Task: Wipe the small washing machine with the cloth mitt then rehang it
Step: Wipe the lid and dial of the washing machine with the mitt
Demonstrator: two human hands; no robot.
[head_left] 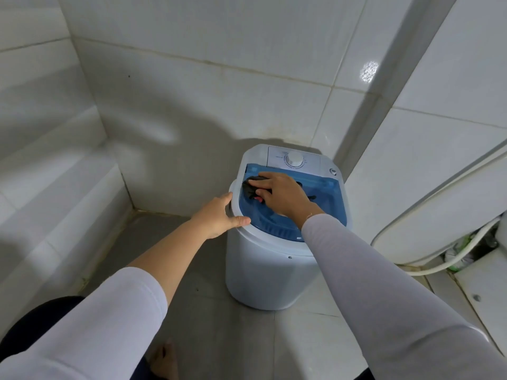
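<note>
A small white washing machine (263,270) with a blue see-through lid (323,193) stands on the floor in the corner. A white dial (294,159) sits on its back panel. My right hand (279,193) lies on the lid's left part, fingers stretched over a dark cloth mitt (250,189) with a red spot, pressing it flat against the lid. My left hand (219,215) grips the machine's left rim, thumb on top of the white edge.
Tiled walls enclose the corner at the back and left, with a low tiled ledge (63,209) on the left. A white fixture with hoses (439,250) stands at the right. My bare foot (164,363) is on the grey floor.
</note>
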